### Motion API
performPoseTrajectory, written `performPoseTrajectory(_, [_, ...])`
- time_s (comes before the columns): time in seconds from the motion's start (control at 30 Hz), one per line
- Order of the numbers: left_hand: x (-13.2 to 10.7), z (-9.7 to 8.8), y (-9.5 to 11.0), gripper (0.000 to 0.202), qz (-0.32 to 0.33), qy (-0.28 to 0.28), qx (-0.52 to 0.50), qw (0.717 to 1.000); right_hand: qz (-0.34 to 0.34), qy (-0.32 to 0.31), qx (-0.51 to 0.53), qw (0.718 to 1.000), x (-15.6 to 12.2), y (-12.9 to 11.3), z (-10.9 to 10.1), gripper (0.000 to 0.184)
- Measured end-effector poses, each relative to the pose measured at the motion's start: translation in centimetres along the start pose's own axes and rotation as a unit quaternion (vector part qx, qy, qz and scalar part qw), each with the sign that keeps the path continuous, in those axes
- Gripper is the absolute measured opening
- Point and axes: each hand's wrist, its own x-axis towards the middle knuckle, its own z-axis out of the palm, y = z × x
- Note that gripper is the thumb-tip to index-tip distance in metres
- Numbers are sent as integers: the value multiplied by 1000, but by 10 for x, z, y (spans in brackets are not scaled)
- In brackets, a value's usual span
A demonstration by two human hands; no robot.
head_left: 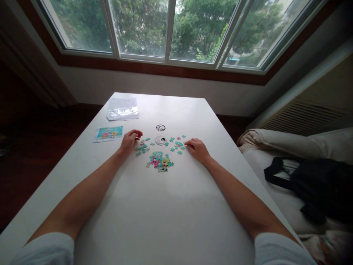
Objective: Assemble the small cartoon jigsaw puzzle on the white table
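Note:
A partly joined cartoon jigsaw cluster (160,161) lies mid-table on the white table (171,206). Several loose teal pieces (176,144) are scattered behind it, with more loose pieces (141,148) to its left. My left hand (129,140) rests on the table beside the left pieces, fingers curled with the tips at the pieces; what they hold, if anything, is too small to see. My right hand (196,147) lies at the right edge of the loose pieces, fingers bent, fingertips touching a piece.
A reference picture card (108,133) lies left of my left hand. A clear plastic bag on paper (122,109) sits at the far left. A round cable hole and its cap (160,134) are behind the pieces. A black bag (317,186) lies on bedding at the right.

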Motion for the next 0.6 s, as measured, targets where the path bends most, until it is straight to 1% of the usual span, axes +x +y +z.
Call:
performPoseTrajectory(0.03, [0, -4, 1, 28, 19, -9, 68, 997, 0, 1, 1, 1000, 0, 1, 0, 23])
performPoseTrajectory(0.1, [0, -15, 3, 25, 48, -62, 209, 975, 3, 3, 1, 1000, -1, 2, 0, 23])
performPoseTrajectory(0.17, [1, -26, 4, 26, 61, -123, 271, 953, 4, 5, 0, 1000, -1, 4, 0, 23])
performPoseTrajectory(0.23, [2, -36, 4, 29, 69, -175, 283, 940, 3, 6, -2, 1000, -2, 7, 0, 22])
performPoseTrajectory(0.3, [3, -41, 5, 30, 70, -221, 272, 934, 0, 6, -3, 1000, -2, 8, 1, 22])
performPoseTrajectory(0.4, [2, -42, 10, 30, 84, -279, 259, 921, 0, 1, -5, 1000, -2, 10, 3, 21])
performPoseTrajectory(0.5, [1, -39, 16, 31, 118, -308, 277, 903, 2, -2, -5, 1000, -2, 11, 4, 21])
performPoseTrajectory(0.6, [-1, -37, 19, 30, 134, -314, 287, 895, -1, -1, -8, 1000, -2, 11, 4, 21])
